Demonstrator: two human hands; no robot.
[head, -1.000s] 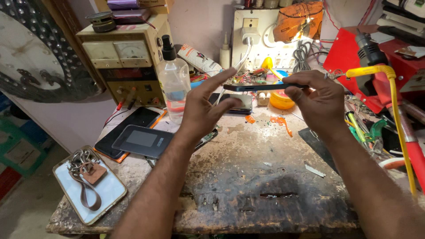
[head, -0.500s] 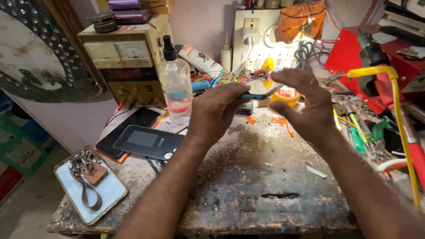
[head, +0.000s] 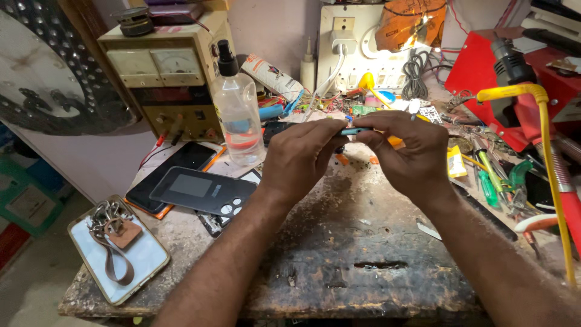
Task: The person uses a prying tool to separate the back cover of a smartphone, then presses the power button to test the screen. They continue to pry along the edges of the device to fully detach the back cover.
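A: We see both hands lower and closer together than a moment ago. The left hand (head: 302, 158) and the right hand (head: 407, 152) now meet at the centre of the frame, above the scarred wooden surface (head: 363, 254).

B: Between them is the slim blue-handled tool (head: 354, 131), pinched at each end by closed fingertips. A second ago the left fingers were spread open; now they are curled onto it, so the grip looks settled.

A: The clear plastic spray bottle (head: 237, 115) stands just left of the hands, and the dark phone back cover (head: 203, 191) lies lower left.
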